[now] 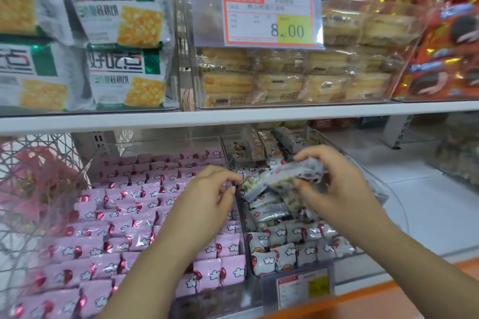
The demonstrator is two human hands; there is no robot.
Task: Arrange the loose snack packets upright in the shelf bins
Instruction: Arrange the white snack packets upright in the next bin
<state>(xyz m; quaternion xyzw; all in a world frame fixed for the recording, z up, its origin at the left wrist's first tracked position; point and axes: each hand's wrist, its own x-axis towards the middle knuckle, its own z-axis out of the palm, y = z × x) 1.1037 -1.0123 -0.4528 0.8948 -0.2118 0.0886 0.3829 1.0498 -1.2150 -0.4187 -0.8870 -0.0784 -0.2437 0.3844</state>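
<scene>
My right hand grips a few white snack packets above the right clear bin, fingers over the top and thumb beneath. My left hand hovers over the divider between the bins, its fingertips at the left end of the same packets. Below, white packets stand upright in rows at the front of the right bin, while loose ones lie jumbled in its middle. The left bin holds pink packets in neat upright rows.
The upper shelf carries green-and-white cracker bags, wrapped cakes in a clear bin with an 8.00 price tag, and red snack bags. A wire basket sits at the left. Bare white shelf lies right of the bins.
</scene>
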